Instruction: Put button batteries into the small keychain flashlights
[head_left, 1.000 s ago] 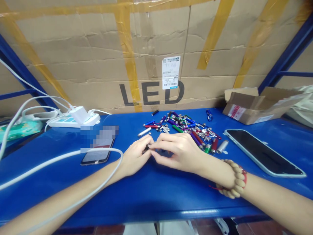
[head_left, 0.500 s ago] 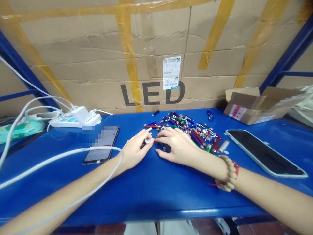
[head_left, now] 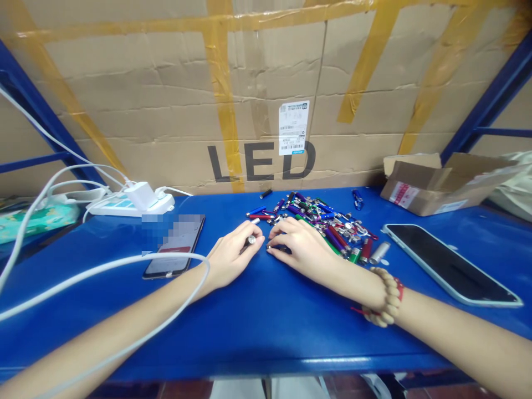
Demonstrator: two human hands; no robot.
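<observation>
The left hand (head_left: 231, 254) is curled around a small silver torch (head_left: 250, 239), a smooth metal cylinder pinched between thumb and forefinger with its round end poking out toward the other hand. This sits at about the middle of the glossy blue tabletop (head_left: 266, 327). The right hand (head_left: 305, 245) lies palm down just beside it, its fingers bent onto the surface, and whether they grip anything cannot be told. A bracelet of round, pale wooden beads (head_left: 384, 298) circles that wrist. Behind the right hand, toward the back edge, lies a pile of little torches (head_left: 332, 224), shiny tubes in purple, red, green and blue with metal rings. A flat dark phone (head_left: 451, 265) rests near the right edge, and another phone (head_left: 174, 249) lies left of centre under a looping white cable (head_left: 103, 267). A creased, taped cardboard box (head_left: 166, 127) stands along the back edge.
</observation>
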